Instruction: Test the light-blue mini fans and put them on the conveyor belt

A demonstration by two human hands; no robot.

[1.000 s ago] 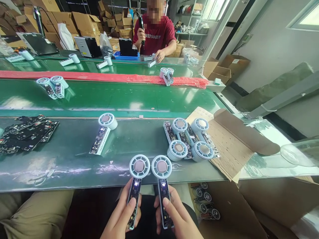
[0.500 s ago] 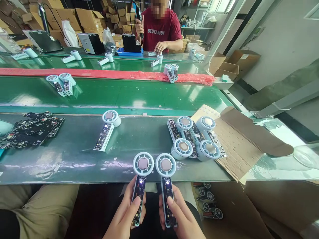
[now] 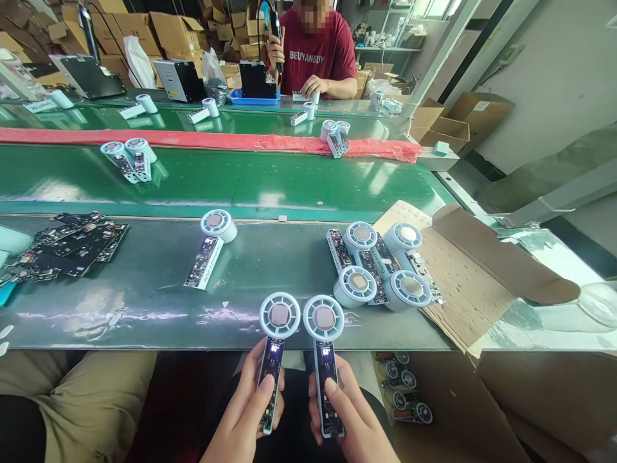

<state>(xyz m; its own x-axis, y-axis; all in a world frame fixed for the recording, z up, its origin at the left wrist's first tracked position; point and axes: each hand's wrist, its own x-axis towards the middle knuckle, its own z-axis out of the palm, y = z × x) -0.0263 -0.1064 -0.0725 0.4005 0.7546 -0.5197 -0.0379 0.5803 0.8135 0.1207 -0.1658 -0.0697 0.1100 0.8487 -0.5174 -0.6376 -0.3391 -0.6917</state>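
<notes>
My left hand [image 3: 250,405] is closed round the handle of a light blue handheld fan [image 3: 279,315], held upright with its round head at the top. My right hand [image 3: 349,408] grips a matching handheld fan [image 3: 324,317] beside it. Both handles show a bare black circuit board facing me, with small lit digits near the top. Each thumb presses on the board's lower half. The two fan heads are close together, just over the bench's front edge. To their right, several similar fans [image 3: 355,286] lie grouped on the bench [image 3: 270,257].
A single fan [image 3: 218,225] and a pile of black circuit boards [image 3: 80,247] lie left. Flattened cardboard [image 3: 463,283] covers the right end. Behind runs a green conveyor [image 3: 241,177] carrying fans. Across it sits a person in a red shirt [image 3: 318,54]. More fans [image 3: 405,379] lie in a box below.
The lit digits on both boards look clearer than before. My view has shifted slightly, while both hands keep hold of the fans. The fan pair at the conveyor's left appears slightly farther right.
</notes>
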